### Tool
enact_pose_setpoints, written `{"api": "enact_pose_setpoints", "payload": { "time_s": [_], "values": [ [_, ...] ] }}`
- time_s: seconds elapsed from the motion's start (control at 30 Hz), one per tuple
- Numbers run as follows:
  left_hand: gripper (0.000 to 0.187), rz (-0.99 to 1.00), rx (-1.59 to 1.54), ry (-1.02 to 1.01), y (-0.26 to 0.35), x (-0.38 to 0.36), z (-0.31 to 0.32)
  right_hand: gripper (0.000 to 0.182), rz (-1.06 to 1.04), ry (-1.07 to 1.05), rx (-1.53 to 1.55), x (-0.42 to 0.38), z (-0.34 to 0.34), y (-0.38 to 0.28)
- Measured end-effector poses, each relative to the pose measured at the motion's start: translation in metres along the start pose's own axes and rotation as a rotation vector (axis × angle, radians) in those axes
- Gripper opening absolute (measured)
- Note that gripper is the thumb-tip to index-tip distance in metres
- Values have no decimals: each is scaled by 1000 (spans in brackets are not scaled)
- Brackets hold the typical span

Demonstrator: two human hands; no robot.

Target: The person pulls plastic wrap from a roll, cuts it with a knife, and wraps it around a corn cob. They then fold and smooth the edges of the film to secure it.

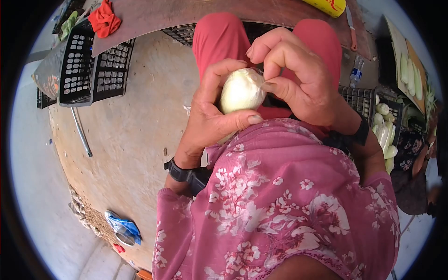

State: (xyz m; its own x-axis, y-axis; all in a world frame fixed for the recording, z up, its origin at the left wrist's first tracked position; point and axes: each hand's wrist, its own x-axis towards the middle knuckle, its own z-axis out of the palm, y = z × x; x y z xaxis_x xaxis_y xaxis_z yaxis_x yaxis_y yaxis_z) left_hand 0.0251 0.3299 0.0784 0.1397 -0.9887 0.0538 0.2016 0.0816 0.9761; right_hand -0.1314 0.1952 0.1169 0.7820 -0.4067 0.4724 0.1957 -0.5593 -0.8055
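Note:
My left hand [205, 109] is wrapped round a pale, cream-green vegetable [240, 93], its rounded, glossy end facing up toward me. Only that end shows clearly, so its exact kind cannot be told. My right hand [298, 77] bends in from the other side. Its thumb and curled index finger close at the vegetable's edge on what looks like a thin, pale film [264, 84]; the fingertips partly hide it. Both hands are above my lap, between the red-trousered knees.
Ahead is a low brown table [163, 14] with a red cloth [105, 19], a yellow roll [329, 5] and a knife [352, 32]. Black crates [77, 65] stand at left. At right are a water bottle [357, 71] and crated pale long vegetables [385, 133]. A person's dark clothing [410, 186] shows far right.

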Motion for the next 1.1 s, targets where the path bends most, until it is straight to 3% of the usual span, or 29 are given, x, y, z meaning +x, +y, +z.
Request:
{"api": "enact_pose_setpoints", "payload": {
  "time_s": [0.23, 0.33, 0.53, 0.73, 0.83, 0.93, 1.07, 1.1],
  "values": [
    [56, 41, 140, 12, 8, 3, 5, 17, -62, -35, 3, 0, 2, 6],
    [54, 36, 73, -6, 10, 2, 4, 18, -6, -54, 108, -1, 2, 15],
    [54, 94, -22, -34, 5, 0, 0, 27, 324, 53, 479, -14, 20, 20],
    [53, 120, 37, -40, 2, 2, -1, 23, 309, 72, 179, -15, 23, 22],
    [52, 136, 64, -51, 3, 3, -1, 29, 408, 37, 309, -12, 19, 19],
    [50, 182, 76, -52, 2, 4, -3, 36, 521, 139, 491, -13, 14, 18],
    [50, 156, 71, 10, 3, 0, -5, 42, 561, 66, 554, -26, 7, 21],
    [50, 154, 68, 27, 2, 0, -5, 36, 596, 26, 578, -27, 5, 19]
  ]
}}
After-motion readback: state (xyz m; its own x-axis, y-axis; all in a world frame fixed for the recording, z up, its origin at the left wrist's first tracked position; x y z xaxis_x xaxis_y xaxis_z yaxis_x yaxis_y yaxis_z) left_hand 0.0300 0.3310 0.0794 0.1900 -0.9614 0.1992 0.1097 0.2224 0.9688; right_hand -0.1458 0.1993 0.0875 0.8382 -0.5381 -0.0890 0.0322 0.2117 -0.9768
